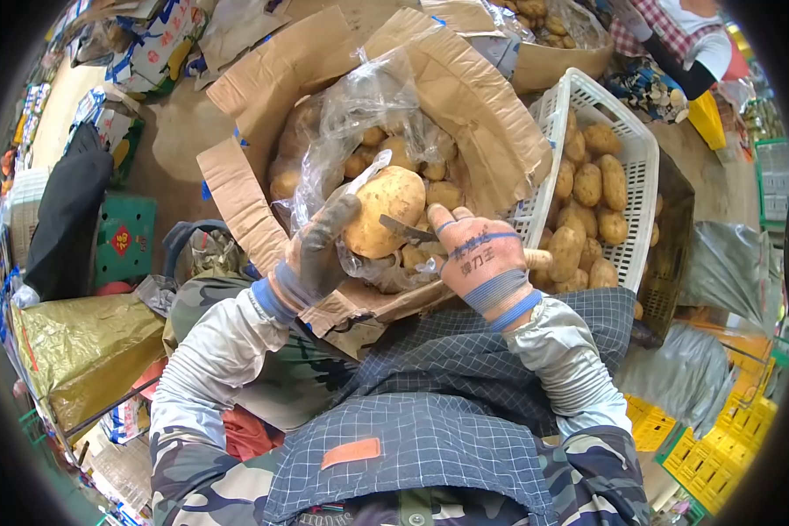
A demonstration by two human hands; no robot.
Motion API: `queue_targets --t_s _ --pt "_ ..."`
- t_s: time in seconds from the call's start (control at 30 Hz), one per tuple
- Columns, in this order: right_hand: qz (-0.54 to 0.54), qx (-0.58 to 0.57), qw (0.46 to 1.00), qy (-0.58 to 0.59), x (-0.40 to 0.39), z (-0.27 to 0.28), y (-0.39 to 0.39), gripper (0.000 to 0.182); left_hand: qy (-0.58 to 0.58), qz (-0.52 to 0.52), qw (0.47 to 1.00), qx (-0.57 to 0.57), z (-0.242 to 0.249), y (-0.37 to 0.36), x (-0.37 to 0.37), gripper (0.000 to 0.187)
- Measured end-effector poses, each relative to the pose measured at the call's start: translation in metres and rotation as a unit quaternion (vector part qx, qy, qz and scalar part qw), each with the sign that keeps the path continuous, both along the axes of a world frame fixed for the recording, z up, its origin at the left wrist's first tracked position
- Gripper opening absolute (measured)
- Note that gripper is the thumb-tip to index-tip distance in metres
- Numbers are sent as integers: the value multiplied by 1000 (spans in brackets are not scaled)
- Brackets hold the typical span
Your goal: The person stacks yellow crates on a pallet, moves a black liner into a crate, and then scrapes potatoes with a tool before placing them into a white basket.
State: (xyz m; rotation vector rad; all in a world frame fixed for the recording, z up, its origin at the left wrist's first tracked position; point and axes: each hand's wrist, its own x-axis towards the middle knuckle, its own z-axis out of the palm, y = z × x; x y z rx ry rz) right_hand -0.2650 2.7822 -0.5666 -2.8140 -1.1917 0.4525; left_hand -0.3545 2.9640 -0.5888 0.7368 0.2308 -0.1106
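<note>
My left hand [318, 248], in a grey-palmed work glove, holds a large potato [386, 210] above the open cardboard box [465, 96]. My right hand [479, 256], in an orange glove with dark lettering, is closed around a knife whose pale handle end sticks out to the right. The knife's dark blade [405, 230] lies against the right side of the potato. Below both hands, more potatoes [373, 138] fill the box, partly covered by a clear plastic bag [368, 96].
A white plastic crate [647, 188] of potatoes stands right of the box, with a dark crate [675, 254] beyond it. Another box [563, 68] of potatoes is at the top. A person's arm [675, 66] shows at upper right. A green box [123, 237] is at left.
</note>
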Motion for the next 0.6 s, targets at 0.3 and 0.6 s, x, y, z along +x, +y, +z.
queue_targets --t_s 0.3,0.6 --pt "-193 440 679 555 35 -32 -25 51 -266 -19 781 564 12 1 9 44" --pt "-208 518 513 652 34 -14 -50 70 21 230 920 317 -18 63 27 31"
